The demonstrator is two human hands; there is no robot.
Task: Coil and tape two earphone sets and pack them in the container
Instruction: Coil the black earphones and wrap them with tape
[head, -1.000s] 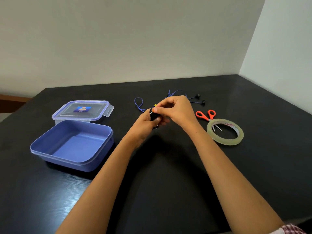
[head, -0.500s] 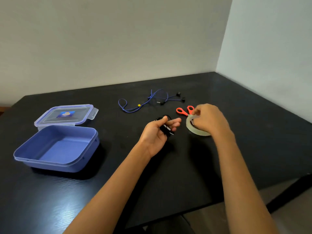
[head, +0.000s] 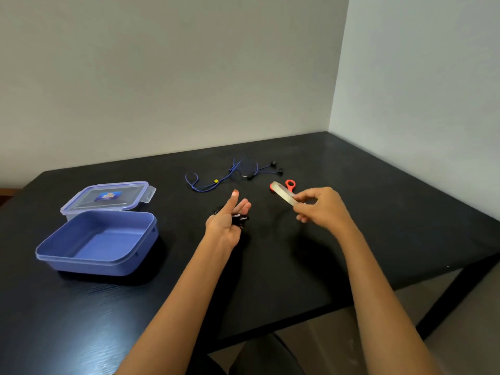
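My left hand [head: 226, 221] holds a coiled black earphone set [head: 239, 220] in its palm, thumb raised and fingers partly extended around the bundle. My right hand [head: 320, 208] pinches a roll of clear tape [head: 282, 194], lifted off the table and tilted edge-on. A blue earphone set [head: 230, 174] lies uncoiled on the black table [head: 378, 201] farther back, its black earbuds to the right. The open blue container [head: 94, 240] stands at the left.
The container's clear lid [head: 108, 197] lies just behind the container. Orange-handled scissors [head: 290, 184] lie behind the tape roll, partly hidden by it. Walls close off the table at the back and right. The table's front edge runs near my forearms.
My right hand has left the black coil, gone right to the tape roll and lifted it off the table. My left hand keeps the black coil, its thumb now raised.
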